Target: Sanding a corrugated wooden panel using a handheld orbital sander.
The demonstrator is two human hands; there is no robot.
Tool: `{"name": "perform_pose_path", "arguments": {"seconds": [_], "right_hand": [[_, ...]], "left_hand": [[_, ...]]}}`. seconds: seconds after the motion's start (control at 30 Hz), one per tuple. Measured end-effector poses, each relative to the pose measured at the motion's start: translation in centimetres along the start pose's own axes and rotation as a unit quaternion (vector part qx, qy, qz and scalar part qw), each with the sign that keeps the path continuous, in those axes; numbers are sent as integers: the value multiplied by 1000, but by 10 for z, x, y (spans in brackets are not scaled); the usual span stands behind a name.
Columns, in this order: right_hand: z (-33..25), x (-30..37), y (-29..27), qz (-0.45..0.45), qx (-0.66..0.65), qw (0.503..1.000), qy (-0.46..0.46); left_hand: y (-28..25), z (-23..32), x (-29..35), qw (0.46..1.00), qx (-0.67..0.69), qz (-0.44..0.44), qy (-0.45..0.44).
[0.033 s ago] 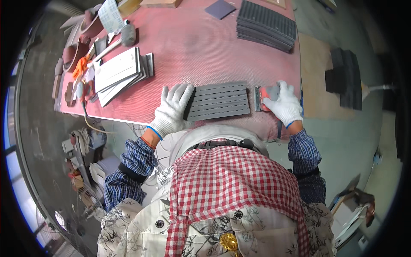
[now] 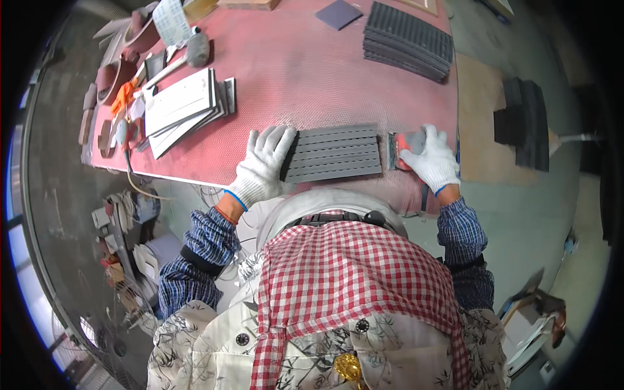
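Note:
A dark grey grooved panel (image 2: 333, 153) lies flat on the red table, its long side running left to right in front of me. My left hand (image 2: 261, 162), in a white knit glove, rests at the panel's left end with its fingers stretched out and touching the edge; the thumb is hidden. Just right of the panel, apart from it, my gloved right hand (image 2: 431, 156) is closed over a red hand tool (image 2: 408, 144) with a flat grey edge. The palm covers most of that tool, so its exact kind cannot be made out.
Grooved dark panels (image 2: 408, 42) are stacked at the far right of the red table (image 2: 292, 84). White-faced boards (image 2: 182, 107), a mallet (image 2: 195, 51) and sanding-belt rolls (image 2: 117, 78) sit at left. A purple-grey square (image 2: 338, 14) lies far back. More dark pieces (image 2: 522, 123) stand beyond the right edge.

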State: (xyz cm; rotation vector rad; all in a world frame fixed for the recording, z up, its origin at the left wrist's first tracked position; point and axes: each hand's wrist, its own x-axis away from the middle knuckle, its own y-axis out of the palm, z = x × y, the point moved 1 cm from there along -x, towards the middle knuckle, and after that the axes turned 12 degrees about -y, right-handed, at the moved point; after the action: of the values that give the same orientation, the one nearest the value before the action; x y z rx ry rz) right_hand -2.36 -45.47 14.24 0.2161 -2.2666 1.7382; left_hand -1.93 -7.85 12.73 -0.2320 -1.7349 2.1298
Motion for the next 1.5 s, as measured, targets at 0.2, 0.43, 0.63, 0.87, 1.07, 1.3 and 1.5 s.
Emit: {"name": "perform_pose_path", "arguments": {"seconds": [0.2, 0.43, 0.63, 0.87, 1.07, 1.3, 1.5], "right_hand": [[-11, 0, 1, 14, 14, 1000, -8], [-3, 1, 11, 36, 26, 998, -37], [8, 6, 5, 16, 38, 998, -57], [20, 13, 9, -10, 140, 981, -134], [1, 9, 2, -66, 161, 973, -154], [-35, 2, 2, -103, 289, 931, -197], [-42, -17, 23, -95, 295, 921, -234]], "left_hand": [[3, -9, 6, 996, 82, 37, 10], [16, -27, 14, 975, 221, 28, -10], [33, -39, 20, 955, 294, -8, -42], [49, -44, 23, 933, 358, 21, 2], [63, -46, 27, 918, 396, 19, -14], [66, -43, 28, 920, 390, -1, -41], [63, -40, 28, 920, 385, -41, -63]]}}
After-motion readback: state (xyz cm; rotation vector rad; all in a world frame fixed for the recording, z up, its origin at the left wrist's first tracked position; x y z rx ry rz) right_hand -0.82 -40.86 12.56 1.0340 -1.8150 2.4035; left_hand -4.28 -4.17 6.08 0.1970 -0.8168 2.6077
